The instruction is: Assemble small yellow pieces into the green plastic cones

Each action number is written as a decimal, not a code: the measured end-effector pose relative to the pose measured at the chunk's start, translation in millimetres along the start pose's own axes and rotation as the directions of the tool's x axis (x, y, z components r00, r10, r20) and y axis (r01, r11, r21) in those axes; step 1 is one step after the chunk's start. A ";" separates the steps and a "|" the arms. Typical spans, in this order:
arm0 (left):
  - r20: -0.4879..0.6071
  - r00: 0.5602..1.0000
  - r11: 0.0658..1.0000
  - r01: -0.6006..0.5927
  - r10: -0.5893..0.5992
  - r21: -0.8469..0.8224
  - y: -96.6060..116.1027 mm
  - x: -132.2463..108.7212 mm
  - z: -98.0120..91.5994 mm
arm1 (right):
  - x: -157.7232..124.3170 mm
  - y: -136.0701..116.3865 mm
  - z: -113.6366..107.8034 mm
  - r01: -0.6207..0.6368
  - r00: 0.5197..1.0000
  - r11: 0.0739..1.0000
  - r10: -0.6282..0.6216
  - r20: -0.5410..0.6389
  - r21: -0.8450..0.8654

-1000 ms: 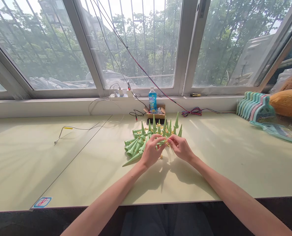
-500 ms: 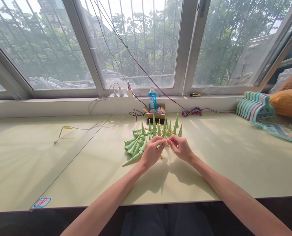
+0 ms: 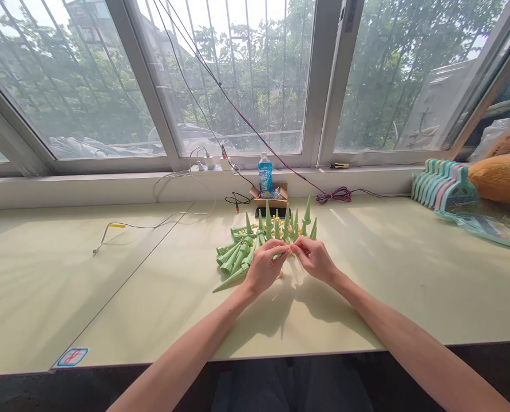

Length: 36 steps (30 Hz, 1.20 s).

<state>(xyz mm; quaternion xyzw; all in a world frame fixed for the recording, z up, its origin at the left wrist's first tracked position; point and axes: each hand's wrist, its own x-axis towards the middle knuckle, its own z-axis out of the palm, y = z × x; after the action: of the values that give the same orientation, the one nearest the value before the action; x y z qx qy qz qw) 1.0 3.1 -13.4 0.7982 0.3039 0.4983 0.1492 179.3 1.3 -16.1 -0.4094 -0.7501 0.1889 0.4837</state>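
Observation:
My left hand is closed around a green plastic cone held just above the table. My right hand pinches a small yellow piece at the cone's end, fingertips of both hands meeting. Behind and left of my hands lies a pile of green cones on their sides. Several more green cones stand upright behind my hands, with small yellow parts scattered among them.
A pale green table runs under a wide window. A blue-labelled bottle and a small cardboard box stand at the back. Cables trail along the sill. Pastel scoops and a yellow cushion sit far right.
My hands stay together in the same spot; the fingers shifted slightly around the cone and the yellow piece. The view tilted a little.

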 end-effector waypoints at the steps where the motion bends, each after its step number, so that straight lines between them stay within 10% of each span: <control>1: 0.002 1.000 1.000 0.001 -0.001 -0.004 0.2 0.0 -0.2 | 0.0 0.2 0.0 0.002 1.000 1.000 -0.002 -0.002 -0.003; 36: 0.039 0.999 1.000 -0.019 0.019 -0.013 1.3 0.0 -2.7 | -1.2 5.2 1.9 -0.002 1.000 1.000 0.002 0.019 0.002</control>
<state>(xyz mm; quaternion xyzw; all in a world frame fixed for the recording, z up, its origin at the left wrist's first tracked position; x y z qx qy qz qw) -0.9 1.9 -11.5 0.8096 0.2904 0.4859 0.1553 180.1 3.7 -21.1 -0.4077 -0.7542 0.1940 0.4768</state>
